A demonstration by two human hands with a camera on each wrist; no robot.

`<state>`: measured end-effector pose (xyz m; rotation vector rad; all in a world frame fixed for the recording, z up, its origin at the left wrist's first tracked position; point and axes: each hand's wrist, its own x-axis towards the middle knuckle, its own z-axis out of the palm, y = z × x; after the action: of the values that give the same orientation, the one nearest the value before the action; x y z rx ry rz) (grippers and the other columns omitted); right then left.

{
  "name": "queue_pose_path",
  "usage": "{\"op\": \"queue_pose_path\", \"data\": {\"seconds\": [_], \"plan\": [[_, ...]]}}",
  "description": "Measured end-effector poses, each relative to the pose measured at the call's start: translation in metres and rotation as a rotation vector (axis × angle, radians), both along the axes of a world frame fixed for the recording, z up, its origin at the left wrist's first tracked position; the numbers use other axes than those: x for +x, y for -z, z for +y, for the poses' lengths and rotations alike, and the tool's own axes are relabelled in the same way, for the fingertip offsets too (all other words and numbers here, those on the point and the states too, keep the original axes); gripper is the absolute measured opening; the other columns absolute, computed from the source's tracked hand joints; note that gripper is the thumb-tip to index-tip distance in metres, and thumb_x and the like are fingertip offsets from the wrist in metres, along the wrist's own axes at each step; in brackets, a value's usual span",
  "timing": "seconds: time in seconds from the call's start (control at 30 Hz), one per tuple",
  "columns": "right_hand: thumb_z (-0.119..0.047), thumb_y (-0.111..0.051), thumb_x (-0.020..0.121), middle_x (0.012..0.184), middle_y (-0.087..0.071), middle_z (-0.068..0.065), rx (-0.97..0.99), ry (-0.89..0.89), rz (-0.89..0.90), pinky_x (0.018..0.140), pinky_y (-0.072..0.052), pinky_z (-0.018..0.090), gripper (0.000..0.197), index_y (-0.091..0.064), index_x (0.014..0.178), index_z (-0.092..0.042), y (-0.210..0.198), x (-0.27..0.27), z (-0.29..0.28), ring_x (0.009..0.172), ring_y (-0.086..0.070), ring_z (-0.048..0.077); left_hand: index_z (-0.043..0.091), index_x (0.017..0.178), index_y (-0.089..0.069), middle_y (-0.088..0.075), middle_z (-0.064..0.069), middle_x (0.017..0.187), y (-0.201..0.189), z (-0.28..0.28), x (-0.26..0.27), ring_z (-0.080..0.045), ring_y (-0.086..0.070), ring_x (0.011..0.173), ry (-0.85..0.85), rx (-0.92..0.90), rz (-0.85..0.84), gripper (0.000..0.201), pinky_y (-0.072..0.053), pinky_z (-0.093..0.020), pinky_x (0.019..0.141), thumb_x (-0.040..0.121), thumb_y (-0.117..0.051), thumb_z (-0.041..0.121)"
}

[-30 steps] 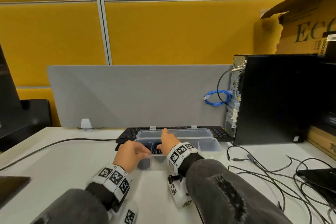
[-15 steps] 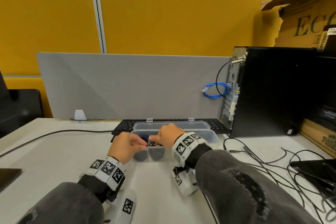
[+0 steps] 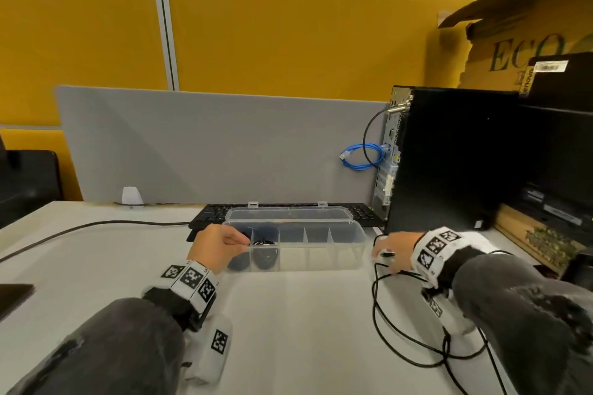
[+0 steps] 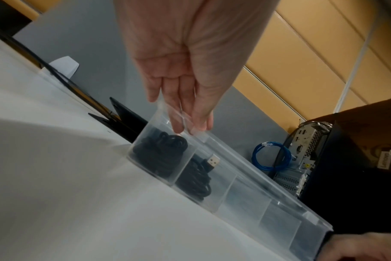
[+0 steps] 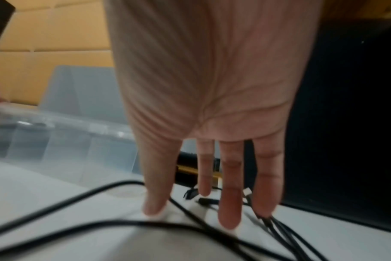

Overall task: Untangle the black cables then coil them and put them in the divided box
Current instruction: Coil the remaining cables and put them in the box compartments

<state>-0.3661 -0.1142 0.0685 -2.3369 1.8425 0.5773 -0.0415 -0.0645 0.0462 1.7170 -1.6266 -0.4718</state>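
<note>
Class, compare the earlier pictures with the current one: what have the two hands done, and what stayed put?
The right hand left the divided box and moved right, onto the loose black cables. The left hand stayed at the box's left end. Two coiled cables remain in the left compartments.

The divided box is showing as clear, faintly frosted plastic with smooth walls, its hinged lid of the same see-through plastic. The coiled cables inside are looking like matt black rubbery sheathing, one ending in a shiny metal USB plug. The loose black cables are lying smooth and slightly glossy on a matt pale desk top. The divider panel is appearing as grey felt-like cloth, the wall panels as yellow fabric. The computer tower is presenting matt black sides and a bare perforated metal back. The cardboard box is looking rough and torn.
</note>
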Motion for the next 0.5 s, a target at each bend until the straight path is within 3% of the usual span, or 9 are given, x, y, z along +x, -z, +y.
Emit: {"op": "queue_pose_path", "data": {"seconds": [0.1,0.2,0.3,0.37,0.43,0.47,0.5], "plan": [[-0.023,-0.055,0.091,0.129,-0.053,0.001,-0.055,-0.078,-0.006,0.096,-0.038,0.027,0.028,-0.060,0.118,-0.026,0.005,0.001,0.006,0.116,-0.050,0.020,0.012,0.099,-0.070,-0.070,-0.004,0.106,-0.005,0.012,-0.005,-0.011,-0.060,0.093,-0.002,-0.034,-0.034,0.015,-0.042,-0.020,0.087,0.088,-0.059,0.011],[-0.032,-0.054,0.091,0.116,-0.058,0.000,-0.168,-0.079,-0.058,0.085,-0.048,0.029,0.018,-0.061,0.107,-0.026,-0.021,0.005,0.017,0.101,-0.057,0.019,0.016,0.109,-0.066,-0.066,0.002,0.113,-0.018,0.031,-0.022,-0.007,-0.056,0.100,0.107,-0.091,-0.103,0.021,-0.042,-0.022,0.096,0.090,-0.057,0.019],[-0.030,-0.055,0.091,0.089,-0.064,0.000,-0.198,-0.120,-0.450,0.060,-0.054,0.023,0.007,-0.058,0.086,-0.026,-0.068,0.015,0.047,0.065,-0.064,0.014,0.024,0.132,-0.045,-0.053,0.011,0.122,-0.039,0.052,-0.053,-0.002,-0.046,0.109,0.257,-0.062,0.014,0.049,-0.036,-0.019,0.093,0.086,-0.061,0.034],[-0.028,-0.058,0.088,0.072,-0.064,-0.001,-0.181,-0.180,-0.760,0.055,-0.056,0.024,0.008,-0.058,0.080,-0.025,-0.096,0.021,0.073,0.056,-0.065,0.016,0.030,0.139,-0.030,-0.049,0.014,0.125,-0.055,0.067,-0.078,-0.003,-0.044,0.117,0.407,-0.007,0.181,0.067,-0.035,-0.024,0.100,0.082,-0.063,0.041],[-0.023,-0.061,0.085,0.062,-0.063,0.000,-0.099,-0.189,-1.065,0.058,-0.058,0.029,0.008,-0.062,0.080,-0.018,-0.117,0.028,0.097,0.058,-0.068,0.020,0.027,0.131,-0.040,-0.063,0.011,0.107,-0.064,0.077,-0.097,-0.005,-0.058,0.104,0.581,0.014,0.371,0.052,-0.041,-0.026,0.097,0.085,-0.061,0.032],[-0.022,-0.062,0.084,0.059,-0.062,0.000,-0.078,-0.191,-1.180,0.061,-0.058,0.031,0.008,-0.063,0.080,-0.015,-0.124,0.030,0.106,0.058,-0.068,0.021,0.022,0.120,-0.050,-0.066,0.009,0.083,-0.067,0.082,-0.100,-0.008,-0.064,0.082,0.640,0.020,0.465,0.032,-0.046,-0.024,0.088,0.089,-0.058,0.025],[-0.023,-0.062,0.082,0.059,-0.062,0.000,-0.102,-0.185,-1.267,0.066,-0.058,0.034,0.009,-0.063,0.081,-0.014,-0.130,0.030,0.113,0.059,-0.068,0.020,0.018,0.104,-0.058,-0.057,0.009,0.061,-0.070,0.087,-0.099,-0.010,-0.058,0.058,0.663,0.020,0.541,0.014,-0.051,-0.023,0.076,0.091,-0.054,0.020]]}}
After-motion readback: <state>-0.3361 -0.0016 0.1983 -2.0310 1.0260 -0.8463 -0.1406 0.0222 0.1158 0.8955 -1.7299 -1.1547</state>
